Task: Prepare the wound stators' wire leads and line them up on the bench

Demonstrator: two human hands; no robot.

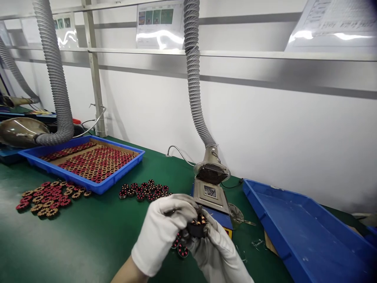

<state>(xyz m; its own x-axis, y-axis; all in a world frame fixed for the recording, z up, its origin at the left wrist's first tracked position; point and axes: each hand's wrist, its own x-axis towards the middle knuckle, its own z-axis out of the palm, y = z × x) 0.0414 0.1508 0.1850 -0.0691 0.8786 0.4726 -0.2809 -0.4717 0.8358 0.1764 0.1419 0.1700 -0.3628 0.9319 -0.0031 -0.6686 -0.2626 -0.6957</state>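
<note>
Both hands wear white gloves with darkened fingertips. Between them is a small black round motor part [198,228] with copper windings showing on top. My left hand [166,224] pinches at its upper left side with curled fingers. My right hand [219,245] wraps around its right side and underside; the fingers below are partly hidden. Just under the hands, a few black-rimmed round motor parts [182,250] with red insides lie on the green table [97,243]. Beyond my left hand, a group of similar black-rimmed parts [144,190] sits on the table.
A blue tray [101,188] holds rows of red and copper stators, with a loose pile of stators [47,198] before it. Ahead, a metal hot plate [210,194] stands beneath a fume hose [194,74]. Another blue tray [294,232] lies right, near wire scraps [257,243].
</note>
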